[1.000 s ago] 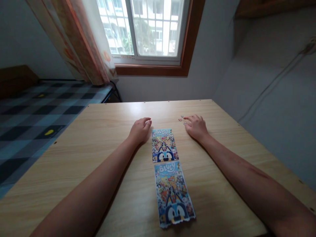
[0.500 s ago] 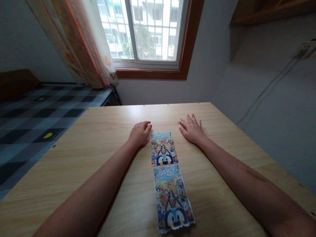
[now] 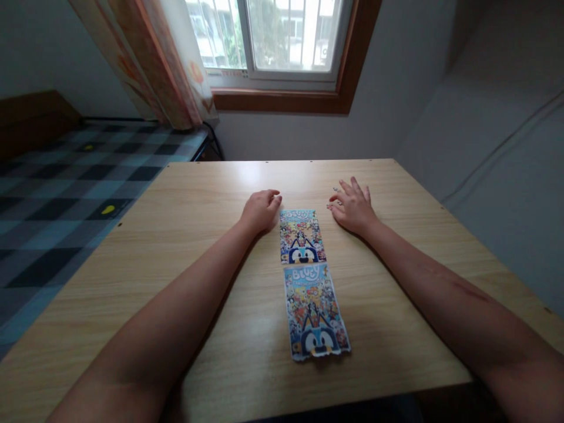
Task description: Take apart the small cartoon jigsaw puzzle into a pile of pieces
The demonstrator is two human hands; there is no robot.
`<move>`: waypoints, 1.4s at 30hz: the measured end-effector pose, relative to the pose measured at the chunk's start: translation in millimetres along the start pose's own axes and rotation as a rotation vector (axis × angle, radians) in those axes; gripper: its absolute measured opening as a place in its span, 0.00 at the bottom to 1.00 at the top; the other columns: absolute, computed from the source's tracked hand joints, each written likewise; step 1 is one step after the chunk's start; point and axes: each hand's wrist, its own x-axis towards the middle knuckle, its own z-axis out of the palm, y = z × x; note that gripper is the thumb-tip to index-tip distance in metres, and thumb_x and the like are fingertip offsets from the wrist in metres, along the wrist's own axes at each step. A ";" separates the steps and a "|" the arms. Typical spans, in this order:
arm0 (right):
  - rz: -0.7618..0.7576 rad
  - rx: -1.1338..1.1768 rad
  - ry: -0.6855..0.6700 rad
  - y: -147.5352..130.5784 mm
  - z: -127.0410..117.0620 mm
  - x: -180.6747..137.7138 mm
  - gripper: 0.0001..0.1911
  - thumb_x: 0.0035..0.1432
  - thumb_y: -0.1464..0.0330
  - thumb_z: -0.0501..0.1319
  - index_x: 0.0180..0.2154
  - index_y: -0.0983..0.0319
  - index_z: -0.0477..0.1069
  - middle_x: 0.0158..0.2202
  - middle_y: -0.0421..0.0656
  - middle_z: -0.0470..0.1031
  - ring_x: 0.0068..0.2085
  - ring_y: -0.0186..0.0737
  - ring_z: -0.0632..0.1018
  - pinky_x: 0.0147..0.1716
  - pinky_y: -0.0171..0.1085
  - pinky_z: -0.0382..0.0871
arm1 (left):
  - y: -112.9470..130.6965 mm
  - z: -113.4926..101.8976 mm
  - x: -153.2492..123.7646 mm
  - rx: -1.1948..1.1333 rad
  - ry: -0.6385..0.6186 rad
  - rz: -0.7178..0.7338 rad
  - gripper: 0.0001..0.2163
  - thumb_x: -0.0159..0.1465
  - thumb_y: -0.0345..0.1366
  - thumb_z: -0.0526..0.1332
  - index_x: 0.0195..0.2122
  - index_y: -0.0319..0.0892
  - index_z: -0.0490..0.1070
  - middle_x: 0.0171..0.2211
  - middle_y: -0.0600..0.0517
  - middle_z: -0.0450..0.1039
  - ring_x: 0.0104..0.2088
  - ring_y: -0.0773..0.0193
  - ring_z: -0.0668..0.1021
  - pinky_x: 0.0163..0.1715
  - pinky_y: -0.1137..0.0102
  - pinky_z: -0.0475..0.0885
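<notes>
Right hand has curled a finger (others spread) beside puzzle pieces

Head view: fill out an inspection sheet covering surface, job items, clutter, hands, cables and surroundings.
Surface: pale wood-grain tabletop, dark spots along its edges.
Job items: colourful rectangular cartoon picture; nearer the camera, matching pale-bordered paper-like print, lower edge ragged; several tiny multicoloured pieces.
Clutter: nothing seen.
Hands: bare left hand beside the picture's far corner, fingers curled; bare right hand at the pieces, some fingers spread; any grip cannot be told.
Cables: thin pale cable along the right wall.
Surroundings: white-framed barred window, orange floral curtain, blue-and-black checked bedding.
</notes>
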 end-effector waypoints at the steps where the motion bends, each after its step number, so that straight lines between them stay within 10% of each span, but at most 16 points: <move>1: -0.009 -0.002 -0.001 -0.2 -0.2 -0.2 0.13 0.61 0.62 0.59 0.44 0.58 0.77 0.68 0.47 0.57 0.70 0.61 0.49 0.63 0.71 0.40 | 0.0 -0.2 -0.1 -0.001 -0.001 -0.001 0.16 0.69 0.41 0.52 0.50 0.42 0.74 0.50 0.45 0.77 0.52 0.55 0.75 0.57 0.59 0.67; 30: -0.008 -0.086 -0.180 -9.0 -14.5 7.0 0.12 0.62 0.60 0.61 0.42 0.59 0.78 0.65 0.48 0.62 0.68 0.57 0.56 0.63 0.65 0.45 | 0.4 -0.4 -1.7 0.038 0.013 -0.002 0.17 0.69 0.41 0.52 0.51 0.41 0.75 0.51 0.45 0.77 0.52 0.56 0.75 0.57 0.60 0.67; 42: -0.009 0.574 -0.199 -51.8 -30.9 3.3 0.07 0.54 0.65 0.67 0.32 0.62 0.79 0.31 0.43 0.80 0.32 0.37 0.77 0.35 0.36 0.70 | 4.5 -1.8 -3.8 0.035 0.011 -0.019 0.18 0.69 0.42 0.52 0.51 0.41 0.75 0.51 0.45 0.77 0.53 0.54 0.75 0.58 0.58 0.66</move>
